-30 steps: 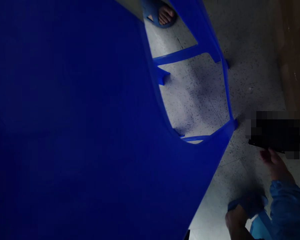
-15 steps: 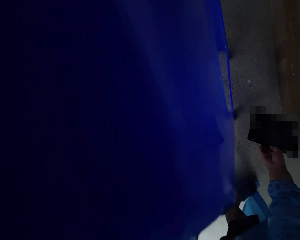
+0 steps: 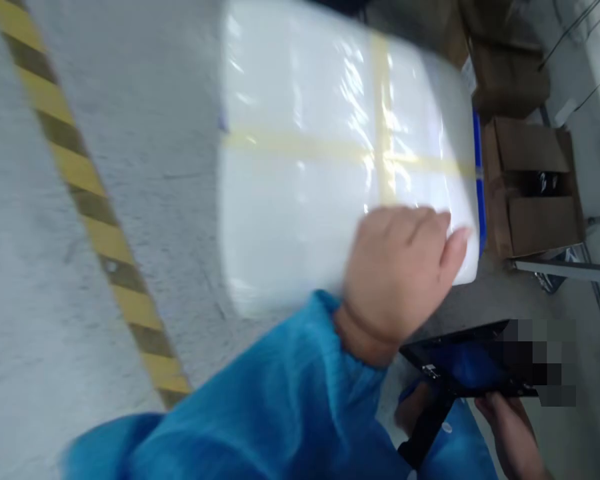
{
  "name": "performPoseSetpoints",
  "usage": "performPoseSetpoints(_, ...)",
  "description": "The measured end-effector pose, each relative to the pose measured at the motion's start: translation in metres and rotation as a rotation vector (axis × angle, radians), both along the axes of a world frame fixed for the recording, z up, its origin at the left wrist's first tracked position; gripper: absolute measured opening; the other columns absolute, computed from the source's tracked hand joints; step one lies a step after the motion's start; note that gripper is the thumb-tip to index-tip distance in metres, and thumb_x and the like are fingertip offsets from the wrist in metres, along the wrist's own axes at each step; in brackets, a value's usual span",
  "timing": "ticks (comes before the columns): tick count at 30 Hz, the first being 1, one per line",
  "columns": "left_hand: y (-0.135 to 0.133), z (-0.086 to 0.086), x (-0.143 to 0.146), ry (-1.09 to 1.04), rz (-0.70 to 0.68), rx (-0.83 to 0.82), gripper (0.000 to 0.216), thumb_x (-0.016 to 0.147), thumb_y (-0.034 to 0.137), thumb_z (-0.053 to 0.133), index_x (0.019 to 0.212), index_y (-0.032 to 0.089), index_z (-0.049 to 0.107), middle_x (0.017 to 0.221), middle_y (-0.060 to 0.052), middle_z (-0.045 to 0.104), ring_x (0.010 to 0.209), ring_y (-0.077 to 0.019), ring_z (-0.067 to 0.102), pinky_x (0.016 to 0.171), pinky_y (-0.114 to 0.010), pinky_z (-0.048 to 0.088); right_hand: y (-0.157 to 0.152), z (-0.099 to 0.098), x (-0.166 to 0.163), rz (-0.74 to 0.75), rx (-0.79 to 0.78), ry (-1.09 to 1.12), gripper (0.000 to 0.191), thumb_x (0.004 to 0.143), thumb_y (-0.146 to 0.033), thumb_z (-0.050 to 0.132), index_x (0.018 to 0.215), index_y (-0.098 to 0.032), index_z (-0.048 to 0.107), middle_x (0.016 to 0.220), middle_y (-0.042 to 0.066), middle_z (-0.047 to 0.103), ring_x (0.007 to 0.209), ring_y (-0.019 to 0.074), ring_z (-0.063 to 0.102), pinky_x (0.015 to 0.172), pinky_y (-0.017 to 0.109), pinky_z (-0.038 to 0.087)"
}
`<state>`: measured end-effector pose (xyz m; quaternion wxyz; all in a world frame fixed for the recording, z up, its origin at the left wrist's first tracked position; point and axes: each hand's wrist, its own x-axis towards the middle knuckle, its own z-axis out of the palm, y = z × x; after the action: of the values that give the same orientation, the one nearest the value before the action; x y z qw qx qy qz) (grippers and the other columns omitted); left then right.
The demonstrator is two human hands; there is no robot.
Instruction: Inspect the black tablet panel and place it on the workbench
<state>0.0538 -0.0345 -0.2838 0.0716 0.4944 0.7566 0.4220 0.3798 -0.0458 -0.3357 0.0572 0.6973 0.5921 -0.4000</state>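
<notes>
A big white package [image 3: 305,167], wrapped in clear film and crossed with yellow tape, fills the middle of the view and is blurred. My left hand [image 3: 400,273], in a blue sleeve, lies on its near right corner with the fingers curled over the edge. A blue rim [image 3: 477,173] shows along the package's right side. Low at the right, my right hand [image 3: 510,427] holds a flat black device [image 3: 455,367] from underneath; part of the device is pixelated.
A yellow and black stripe [image 3: 95,220] runs diagonally across the grey floor at the left. Open cardboard boxes [image 3: 530,187] stand at the right beside a metal frame [image 3: 565,269]. More boxes [image 3: 510,73] sit behind them.
The dark blue plastic chair that filled the view is gone. The view has swung to the white package, and my left hand has come up onto it. My right hand still holds the black device.
</notes>
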Motion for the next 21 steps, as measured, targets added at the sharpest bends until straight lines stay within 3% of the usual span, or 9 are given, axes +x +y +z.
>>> performPoseSetpoints(2,-0.024,0.012,0.01,-0.193,-0.215,-0.071,0.049,0.083,0.047,0.037,0.107,0.008,0.054,0.099,-0.014,0.058,0.094,-0.0253,0.053,0.08,-0.041,0.042,-0.003,0.032,-0.019,-0.021,0.019,-0.027,0.033,0.079,-0.044,0.043,0.073,-0.019,0.065,0.078,0.007,0.066,0.073,0.023,0.061,0.061,0.032,0.048)
performPoseSetpoints(3,-0.038,0.018,0.016,-0.334,-0.359,-0.149,0.066,0.077,0.055,0.044,0.122,0.008,0.041,0.116,-0.016,0.05,0.105,-0.0257,0.048,0.085,-0.038,0.042,-0.004,0.048,-0.028,-0.024,0.022,-0.04,0.032,0.076,-0.044,0.045,0.07,-0.02,0.065,0.076,0.006,0.067,0.074,0.025,0.061,0.062,0.032,0.048)
performPoseSetpoints(4,-0.051,0.026,0.021,-0.462,-0.473,-0.274,0.081,0.072,0.058,0.049,0.13,0.006,0.029,0.124,-0.017,0.044,0.11,-0.0257,0.045,0.086,-0.036,0.042,-0.005,0.064,-0.038,-0.023,0.029,-0.045,0.031,0.073,-0.044,0.047,0.07,-0.02,0.066,0.076,0.006,0.067,0.077,0.0268,0.061,0.064,0.034,0.048)
performPoseSetpoints(6,-0.072,0.049,0.025,-0.652,-0.578,-0.44,0.084,0.071,0.054,0.053,0.135,0.011,0.019,0.127,-0.014,0.042,0.112,-0.023,0.044,0.087,-0.032,0.042,-0.007,0.092,-0.055,-0.002,0.051,-0.022,0.032,0.07,-0.046,0.048,0.074,-0.02,0.066,0.08,0.007,0.067,0.083,0.029,0.059,0.071,0.037,0.046)
performPoseSetpoints(9,-0.087,0.099,0.013,-0.712,-0.618,-0.449,0.055,0.078,0.041,0.049,0.128,0.02,0.037,0.121,-0.006,0.049,0.108,-0.0184,0.048,0.091,-0.03,0.038,-0.008,0.128,-0.078,0.066,0.116,0.086,0.042,0.066,-0.053,0.046,0.078,-0.018,0.066,0.089,0.01,0.065,0.088,0.029,0.057,0.081,0.038,0.042)
performPoseSetpoints(11,-0.09,0.134,0.001,-0.657,-0.703,-0.4,0.039,0.08,0.035,0.047,0.116,0.021,0.051,0.113,-0.004,0.056,0.102,-0.0171,0.052,0.089,-0.028,0.039,-0.006,0.148,-0.091,0.112,0.181,0.161,0.047,0.063,-0.057,0.047,0.079,-0.017,0.065,0.092,0.012,0.064,0.091,0.0287,0.056,0.085,0.038,0.04)
performPoseSetpoints(14,-0.095,0.176,-0.014,-0.549,-0.796,-0.349,0.029,0.081,0.03,0.047,0.105,0.018,0.059,0.1,-0.005,0.062,0.093,-0.0164,0.056,0.082,-0.026,0.042,-0.004,0.176,-0.11,0.145,0.284,0.211,0.05,0.063,-0.058,0.047,0.086,-0.017,0.063,0.097,0.012,0.063,0.097,0.0275,0.054,0.088,0.038,0.039)
performPoseSetpoints(17,-0.102,0.199,-0.021,-0.445,-0.74,-0.307,0.029,0.08,0.028,0.049,0.105,0.016,0.058,0.098,-0.007,0.062,0.091,-0.017,0.056,0.081,-0.027,0.043,-0.006,0.208,-0.125,0.13,0.366,0.189,0.049,0.069,-0.055,0.045,0.097,-0.018,0.061,0.102,0.01,0.061,0.1,0.0267,0.053,0.086,0.038,0.041)
performPoseSetpoints(21,-0.108,0.218,-0.021,-0.359,-0.671,-0.258,0.032,0.079,0.025,0.051,0.11,0.017,0.056,0.101,-0.007,0.06,0.093,-0.0158,0.054,0.084,-0.028,0.043,-0.012,0.256,-0.128,0.075,0.472,0.134,0.048,0.075,-0.049,0.041,0.11,-0.019,0.055,0.108,0.01,0.059,0.104,0.0281,0.05,0.087,0.041,0.039)
